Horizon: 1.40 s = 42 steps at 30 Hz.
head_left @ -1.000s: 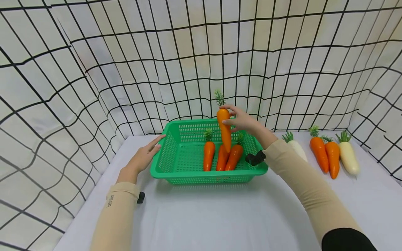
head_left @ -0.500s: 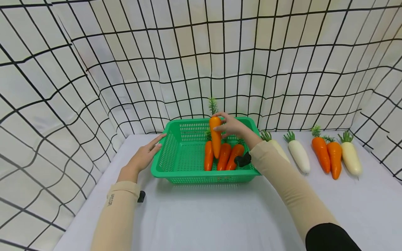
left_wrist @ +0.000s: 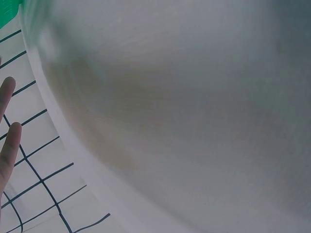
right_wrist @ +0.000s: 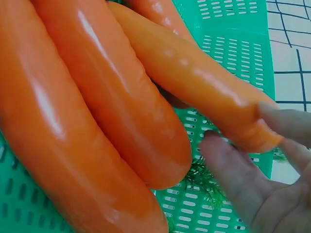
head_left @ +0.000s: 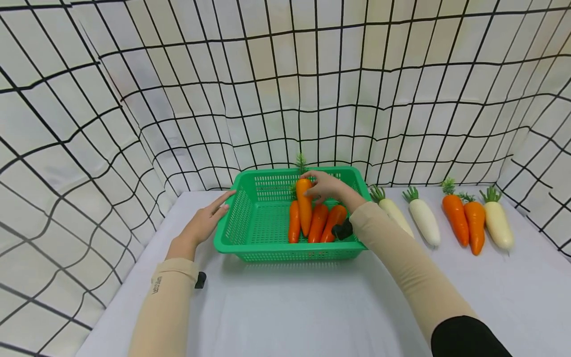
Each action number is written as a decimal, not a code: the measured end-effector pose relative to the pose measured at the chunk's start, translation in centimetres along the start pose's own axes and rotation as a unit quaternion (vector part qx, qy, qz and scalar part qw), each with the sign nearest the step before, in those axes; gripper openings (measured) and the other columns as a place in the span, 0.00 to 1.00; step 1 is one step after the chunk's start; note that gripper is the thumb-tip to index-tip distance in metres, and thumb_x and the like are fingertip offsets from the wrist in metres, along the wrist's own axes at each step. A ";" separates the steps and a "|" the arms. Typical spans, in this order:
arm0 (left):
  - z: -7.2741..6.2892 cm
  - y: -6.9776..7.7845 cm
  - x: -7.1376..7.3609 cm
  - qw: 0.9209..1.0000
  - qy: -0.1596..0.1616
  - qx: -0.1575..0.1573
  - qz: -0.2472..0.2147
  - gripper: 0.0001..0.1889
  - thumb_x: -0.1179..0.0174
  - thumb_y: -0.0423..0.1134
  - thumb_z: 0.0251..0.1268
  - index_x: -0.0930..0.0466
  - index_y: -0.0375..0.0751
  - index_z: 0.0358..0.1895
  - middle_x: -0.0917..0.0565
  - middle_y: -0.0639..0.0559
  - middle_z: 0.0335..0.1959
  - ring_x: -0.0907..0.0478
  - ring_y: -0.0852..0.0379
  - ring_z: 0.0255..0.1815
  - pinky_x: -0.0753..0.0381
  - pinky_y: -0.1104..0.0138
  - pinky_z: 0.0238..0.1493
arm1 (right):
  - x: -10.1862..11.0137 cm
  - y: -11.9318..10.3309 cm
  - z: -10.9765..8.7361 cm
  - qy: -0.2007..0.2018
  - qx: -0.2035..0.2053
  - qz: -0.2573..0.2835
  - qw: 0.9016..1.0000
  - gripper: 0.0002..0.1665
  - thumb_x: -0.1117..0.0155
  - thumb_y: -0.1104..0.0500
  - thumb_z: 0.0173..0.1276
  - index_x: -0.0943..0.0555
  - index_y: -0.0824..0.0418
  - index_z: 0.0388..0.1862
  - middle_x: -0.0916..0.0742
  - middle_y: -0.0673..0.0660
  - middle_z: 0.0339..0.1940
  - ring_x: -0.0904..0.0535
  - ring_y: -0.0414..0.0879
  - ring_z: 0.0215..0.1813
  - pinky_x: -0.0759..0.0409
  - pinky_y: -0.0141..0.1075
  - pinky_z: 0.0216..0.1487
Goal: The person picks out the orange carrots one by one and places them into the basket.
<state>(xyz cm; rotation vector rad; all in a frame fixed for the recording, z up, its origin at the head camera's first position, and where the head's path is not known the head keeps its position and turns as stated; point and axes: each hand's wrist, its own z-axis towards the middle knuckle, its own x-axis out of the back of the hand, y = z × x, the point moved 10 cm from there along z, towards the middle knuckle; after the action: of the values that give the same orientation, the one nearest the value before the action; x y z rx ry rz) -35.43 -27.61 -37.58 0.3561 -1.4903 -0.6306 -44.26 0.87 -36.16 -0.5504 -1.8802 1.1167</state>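
Note:
My right hand holds a light orange carrot near its leafy top, inside the green basket. In the right wrist view, a fingertip lies against that carrot and another finger stands a little apart from it. The held carrot leans between a darker carrot on its left and two more carrots, a middle carrot and a right carrot. My left hand rests its extended fingers on the basket's left rim; in the left wrist view only some fingers show.
To the right of the basket lie a pale radish, a white radish, a carrot, a smaller carrot and a cream radish. Black grid netting before white cloth encloses the table.
My right hand has moved left and down with the carrot, lowering it among the others in the basket. The two nearest radishes have come into fuller view. My left hand has stayed put.

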 end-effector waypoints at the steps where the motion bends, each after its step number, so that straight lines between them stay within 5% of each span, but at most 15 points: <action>1: 0.0 0.0 0.0 1.000 0.001 -0.001 0.000 0.31 0.65 0.60 0.85 0.48 0.59 0.84 0.21 0.30 0.58 0.26 0.30 0.64 0.34 0.31 0.64 | -0.1 0.1 0.0 -0.004 -0.002 -0.019 1.000 0.33 0.40 0.68 0.77 0.34 0.58 0.78 0.22 0.69 0.62 0.19 0.57 0.52 0.16 0.45 0.50; 5: 0.1 -0.1 0.0 1.000 0.002 -0.001 -0.001 0.31 0.65 0.60 0.85 0.48 0.59 0.84 0.18 0.33 0.47 0.24 0.32 0.59 0.34 0.32 0.64 | -0.3 0.5 0.0 -0.010 -0.002 -0.094 0.996 0.30 0.38 0.64 0.77 0.30 0.59 0.76 0.17 0.64 0.53 0.19 0.54 0.45 0.18 0.40 0.46; 9: 0.2 -0.2 0.0 1.000 0.001 -0.001 -0.003 0.31 0.64 0.60 0.85 0.48 0.59 0.84 0.18 0.36 0.42 0.22 0.34 0.56 0.33 0.32 0.63 | -0.2 0.8 0.2 -0.010 -0.004 -0.139 0.990 0.29 0.37 0.61 0.77 0.28 0.61 0.75 0.18 0.64 0.56 0.20 0.52 0.44 0.19 0.41 0.47; 19: 0.1 -0.1 0.0 1.000 0.001 0.008 -0.002 0.30 0.64 0.60 0.85 0.48 0.60 0.84 0.22 0.44 0.30 0.21 0.40 0.47 0.32 0.33 0.62 | -1.9 1.0 0.0 -0.056 0.031 -0.271 0.960 0.26 0.37 0.58 0.78 0.26 0.62 0.72 0.21 0.66 0.67 0.23 0.57 0.65 0.23 0.47 0.63; 26: 0.1 -0.1 0.0 1.000 0.003 0.003 -0.003 0.30 0.64 0.59 0.85 0.47 0.59 0.84 0.20 0.42 0.35 0.22 0.35 0.54 0.32 0.33 0.63 | -2.4 1.4 0.0 -0.074 0.038 -0.283 0.956 0.24 0.38 0.58 0.79 0.24 0.59 0.71 0.20 0.65 0.67 0.23 0.57 0.66 0.23 0.46 0.63; 30: 0.2 -0.2 -0.1 1.000 0.002 0.003 0.000 0.30 0.65 0.60 0.85 0.48 0.60 0.84 0.20 0.41 0.33 0.21 0.37 0.49 0.32 0.33 0.62 | -2.1 1.0 -0.1 -0.069 0.040 -0.284 0.956 0.24 0.38 0.59 0.79 0.24 0.59 0.71 0.20 0.65 0.66 0.23 0.57 0.66 0.22 0.46 0.61; 36: 0.3 -0.1 -0.2 1.000 0.000 -0.006 0.005 0.31 0.65 0.60 0.85 0.49 0.58 0.84 0.21 0.28 0.58 0.25 0.29 0.62 0.33 0.32 0.63 | -1.2 -0.6 -0.9 -0.064 0.076 -0.266 0.959 0.25 0.39 0.63 0.79 0.25 0.63 0.72 0.19 0.66 0.65 0.22 0.59 0.65 0.21 0.47 0.61; 42: 0.1 -0.1 0.1 1.000 -0.002 -0.005 0.013 0.31 0.65 0.60 0.85 0.49 0.59 0.84 0.17 0.33 0.47 0.24 0.30 0.61 0.33 0.32 0.63 | 0.2 -2.7 -2.4 -0.068 0.110 -0.239 0.962 0.26 0.39 0.61 0.79 0.27 0.63 0.73 0.19 0.66 0.66 0.23 0.60 0.66 0.21 0.49 0.61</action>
<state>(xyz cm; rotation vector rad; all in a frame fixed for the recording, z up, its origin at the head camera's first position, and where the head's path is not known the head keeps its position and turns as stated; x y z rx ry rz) -35.57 -27.74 -37.57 0.3266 -1.4934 -0.6191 -42.21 0.75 -33.19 0.1106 -1.8370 1.0333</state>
